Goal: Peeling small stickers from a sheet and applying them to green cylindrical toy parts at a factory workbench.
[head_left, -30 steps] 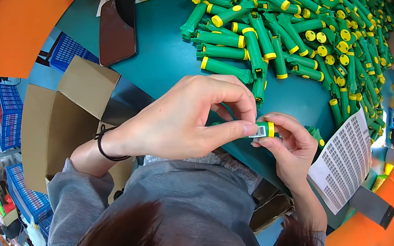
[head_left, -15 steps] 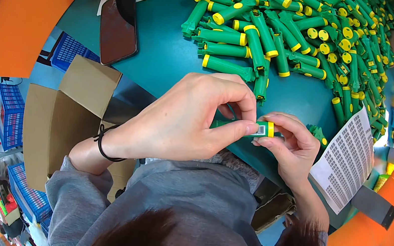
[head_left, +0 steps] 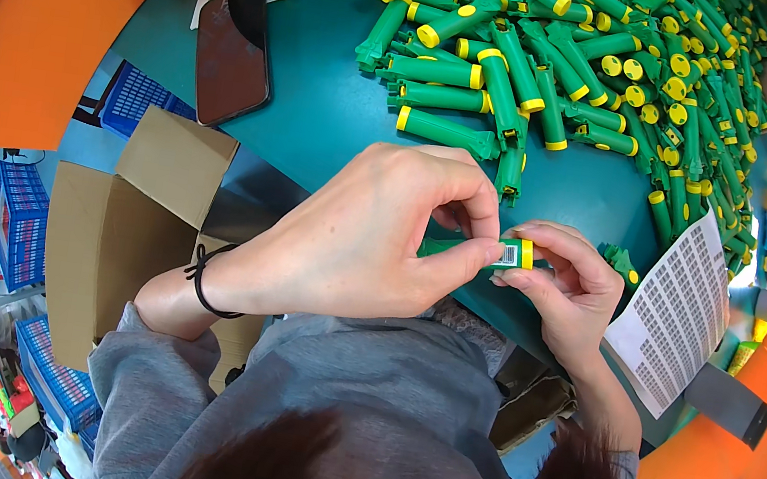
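Small change, but kinda telling. A second ago the label on the tube was sitting a bit crooked, with its lower corner poking out near the left thumb; now it lies flat along the green side, just short of the yellow cap. I read that as the label being more or less in place, but I can't tell from here if it's stuck down all over, since the left thumb covers its left edge.

Both hands are on that one tube, up in front of the body by the near edge of the counter. Left hand is in a close pinch, thumb tip right at the label's edge, index finger bent above, and a bit of green showing between them. The rest of its fingers are tucked out of sight. Right hand is loosely curled, finger on top and thumb below, gripping the cap end. Neither has budged much, so to me this looks like pressing and steadying, not shifting the tube about.

Everything else is pretty much as it was: the big pile of green tubes on the far side, the label sheet off to the right, and a loose tube just beyond the right hand.
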A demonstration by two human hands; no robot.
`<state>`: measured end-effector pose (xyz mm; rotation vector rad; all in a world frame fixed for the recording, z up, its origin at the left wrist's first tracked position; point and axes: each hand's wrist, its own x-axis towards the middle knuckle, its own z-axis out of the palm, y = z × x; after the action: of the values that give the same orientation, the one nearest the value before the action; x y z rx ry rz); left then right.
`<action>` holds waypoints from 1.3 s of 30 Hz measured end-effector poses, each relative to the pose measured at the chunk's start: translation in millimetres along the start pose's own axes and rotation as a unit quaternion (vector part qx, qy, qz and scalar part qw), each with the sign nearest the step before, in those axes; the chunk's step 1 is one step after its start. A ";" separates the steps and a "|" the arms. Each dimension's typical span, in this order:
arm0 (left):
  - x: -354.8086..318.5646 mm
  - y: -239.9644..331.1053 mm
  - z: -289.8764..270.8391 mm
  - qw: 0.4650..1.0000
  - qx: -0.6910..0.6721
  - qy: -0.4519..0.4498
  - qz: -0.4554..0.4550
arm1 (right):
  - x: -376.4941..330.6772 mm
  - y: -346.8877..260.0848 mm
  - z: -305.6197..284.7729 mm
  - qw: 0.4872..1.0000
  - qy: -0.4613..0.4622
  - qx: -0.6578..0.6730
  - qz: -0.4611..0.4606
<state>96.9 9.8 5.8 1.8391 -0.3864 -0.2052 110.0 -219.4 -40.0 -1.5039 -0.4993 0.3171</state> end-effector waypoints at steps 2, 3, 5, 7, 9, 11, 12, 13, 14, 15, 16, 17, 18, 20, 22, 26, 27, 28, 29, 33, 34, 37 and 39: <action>-0.2 0.6 0.8 1.000 0.000 0.004 -0.002 | -0.8 -0.8 0.0 1.000 0.000 -0.013 -0.003; -0.3 0.9 1.2 1.000 0.009 0.007 0.003 | -1.4 -0.4 0.2 1.000 0.006 -0.009 -0.001; -0.5 1.5 1.5 1.000 0.019 0.011 0.007 | -2.3 -0.5 0.9 1.000 0.010 -0.004 0.000; -0.5 2.6 1.4 0.999 0.030 0.007 -0.006 | -3.2 -1.6 2.3 0.999 0.024 0.017 0.028; -0.4 1.1 2.0 1.000 0.029 0.011 0.001 | -2.9 -0.7 1.0 1.000 0.018 0.005 0.018; -0.4 0.2 2.4 0.999 0.028 0.016 0.008 | -2.2 -0.3 1.1 1.000 0.010 -0.007 0.008; -0.4 0.0 2.7 1.000 0.020 0.019 0.010 | -2.3 -0.4 1.7 1.000 0.014 -0.002 0.013; -0.3 0.0 2.7 1.000 0.013 0.022 0.012 | -2.4 -0.6 2.1 1.000 0.018 0.003 0.017; -0.2 0.6 1.9 1.000 0.012 0.023 0.012 | -2.4 -0.5 2.1 1.000 0.018 0.003 0.018; 0.1 1.5 0.4 1.000 0.022 0.013 0.006 | -2.5 -0.1 2.0 1.000 0.018 0.001 0.015; 0.4 2.0 -0.5 0.999 0.032 0.004 -0.001 | -2.8 0.2 1.7 1.000 0.018 -0.001 0.012; 0.7 2.0 -0.9 0.999 0.032 0.004 -0.002 | -2.8 0.3 0.9 1.000 0.018 -0.001 0.012; 1.0 1.8 -1.2 0.999 0.037 0.000 -0.005 | -2.6 0.4 -0.3 1.000 0.010 -0.013 0.007; 1.3 2.0 -1.7 0.999 0.042 -0.003 -0.009 | -1.9 -0.2 -0.7 1.000 0.002 -0.025 0.002; 1.1 3.1 -2.6 0.999 0.042 -0.010 -0.029 | -1.7 -2.4 0.4 1.000 0.001 -0.022 0.011; 1.9 0.5 -4.0 0.999 0.037 -0.025 -0.023 | -4.1 2.5 -3.2 1.000 -0.005 -0.004 -0.002; 2.8 1.7 -5.3 0.998 0.011 -0.017 -0.067 | -3.6 2.2 -4.7 1.000 -0.013 -0.017 -0.021; 3.3 2.8 -6.6 0.994 -0.014 -0.007 -0.112 | -2.0 2.2 -5.5 0.998 -0.024 -0.029 -0.042; 3.4 0.4 -6.6 0.994 -0.013 -0.004 -0.111 | -1.1 2.6 -5.4 0.998 -0.027 -0.029 -0.044; 6.0 -17.7 -3.2 0.962 -0.209 -0.095 -0.148 | -0.7 0.5 0.3 0.999 -0.013 -0.022 -0.041; 7.7 -17.0 1.6 0.948 -0.245 -0.123 -0.161 | -0.7 3.1 -1.6 0.999 -0.008 -0.030 -0.045; 8.3 -14.6 5.6 0.938 -0.272 -0.136 -0.166 | -0.9 7.4 -2.2 1.000 0.008 -0.011 -0.019; 8.4 -11.4 3.9 0.951 -0.229 -0.116 -0.173 | 2.8 5.6 -2.0 0.999 0.019 -0.007 -0.031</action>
<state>105.2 6.2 -5.8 1.4115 -0.1521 -0.6992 114.1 -219.5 -45.2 -1.5019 -0.5175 0.2374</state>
